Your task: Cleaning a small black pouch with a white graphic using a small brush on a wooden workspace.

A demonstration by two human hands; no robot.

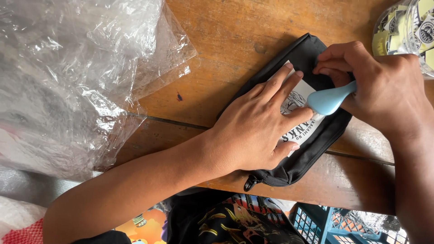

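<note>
A black zippered pouch lies on a wooden table, with a white printed label on its top face. My left hand lies flat on the label with fingers spread, pressing it down. My right hand grips a light blue rounded plastic tool whose broad end rests on the label's right side, next to my left index finger. The pouch's zipper pull hangs at the table's near edge.
A heap of crumpled clear plastic bags covers the table's left side. A clear bag of round printed badges sits at the top right. Below the table edge are a blue crate and my printed clothing.
</note>
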